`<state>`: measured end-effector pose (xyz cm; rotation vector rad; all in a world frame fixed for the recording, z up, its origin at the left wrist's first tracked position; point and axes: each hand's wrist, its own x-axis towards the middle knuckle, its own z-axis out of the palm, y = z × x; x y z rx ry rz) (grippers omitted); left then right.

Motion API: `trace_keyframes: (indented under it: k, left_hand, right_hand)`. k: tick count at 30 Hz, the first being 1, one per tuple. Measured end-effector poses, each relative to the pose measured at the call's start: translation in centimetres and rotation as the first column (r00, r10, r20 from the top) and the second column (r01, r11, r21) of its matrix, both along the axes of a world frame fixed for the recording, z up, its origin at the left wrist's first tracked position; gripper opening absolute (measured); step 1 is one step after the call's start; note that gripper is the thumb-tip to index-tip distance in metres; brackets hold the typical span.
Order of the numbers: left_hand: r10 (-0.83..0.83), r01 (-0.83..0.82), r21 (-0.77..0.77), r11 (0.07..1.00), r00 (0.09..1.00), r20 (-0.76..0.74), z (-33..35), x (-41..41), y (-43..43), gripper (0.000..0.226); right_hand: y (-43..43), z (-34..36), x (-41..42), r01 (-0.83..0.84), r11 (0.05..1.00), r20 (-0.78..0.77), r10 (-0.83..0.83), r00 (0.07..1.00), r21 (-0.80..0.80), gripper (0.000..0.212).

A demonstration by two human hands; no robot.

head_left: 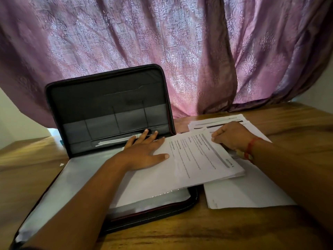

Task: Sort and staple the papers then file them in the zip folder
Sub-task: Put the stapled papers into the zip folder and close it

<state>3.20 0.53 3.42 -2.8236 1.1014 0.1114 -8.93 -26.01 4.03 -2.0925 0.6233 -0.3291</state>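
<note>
Purple curtain (180, 51) is hanging across the upper frame behind a wooden table (297, 123). At centre-left the zip folder (108, 105) is standing open, lid upright. Filing seems to be in hand: the stapled-looking papers (198, 159) are lying half over its lower-right edge. The left hand (144, 156) is pressing them flat, fingers spread wide. The right hand (232, 134) is curling its fingers onto their far edge; whether it pinches, I cannot tell. Next, sliding them squarely inside.

Black zip folder (108, 98) with grey lining, white printed papers (196, 156), pink-purple patterned curtain (180, 42), brown wood-grain table (297, 120).
</note>
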Motion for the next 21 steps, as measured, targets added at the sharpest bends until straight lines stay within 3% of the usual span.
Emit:
trace_keyframes:
  k: [4,11,15,21]
  left_hand:
    - [-0.001,0.001,0.013,1.000,1.000,-0.011,-0.2,0.0,-0.2,0.079]
    - [-0.002,0.002,0.004,1.000,1.000,-0.029,-0.3,-0.1,-0.3,0.079]
    - [-0.004,0.003,-0.026,1.000,0.999,-0.048,-0.6,-0.1,-0.4,0.080]
    - [0.007,-0.007,-0.018,1.000,0.999,-0.034,-1.0,-0.2,-0.7,0.086]
  right_hand:
    - [0.8,0.1,0.0,-0.016,1.000,-0.016,0.016,1.000,0.009,0.022]
    - [3.4,-0.2,-0.3,-0.141,0.990,0.011,0.141,0.990,-0.021,0.011]
    - [4.4,-0.1,-0.6,-0.272,0.962,0.041,0.270,0.962,0.027,0.023]
    - [5.8,-0.7,-0.3,-0.364,0.928,0.039,0.368,0.929,-0.078,0.039]
